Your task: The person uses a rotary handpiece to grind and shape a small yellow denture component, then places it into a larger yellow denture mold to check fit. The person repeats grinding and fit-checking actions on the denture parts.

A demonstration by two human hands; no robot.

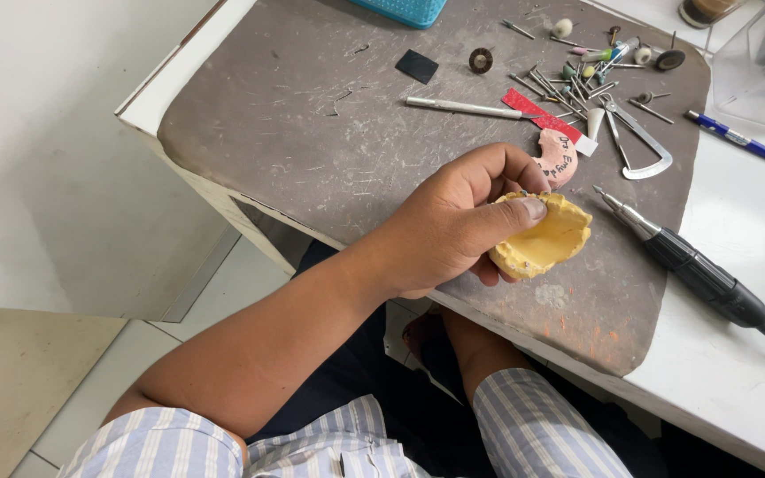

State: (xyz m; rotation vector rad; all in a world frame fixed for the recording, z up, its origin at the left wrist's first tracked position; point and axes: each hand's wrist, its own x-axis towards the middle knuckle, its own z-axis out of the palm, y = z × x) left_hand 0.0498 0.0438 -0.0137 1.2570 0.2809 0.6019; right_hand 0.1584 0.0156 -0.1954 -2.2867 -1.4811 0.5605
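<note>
My left hand [453, 226] is shut on a yellow plaster dental cast [549, 244], thumb pressed on its rim and fingers curled behind it. I hold it just above the near edge of the brown scratched work mat [312, 142]. A pink wax bite piece [561, 159] lies just beyond my fingers. A black rotary handpiece [697, 270] lies to the right of the cast, tip pointing toward it. My right forearm [480, 354] reaches below the table, and that hand is hidden.
Several burs and small polishing wheels [573, 80] are scattered at the back of the mat, with a metal caliper [635, 146], a red strip [537, 112], a slim metal tool [467, 108], a black square [417, 65] and a blue pen [741, 142]. A teal basket [400, 11] stands at the far edge.
</note>
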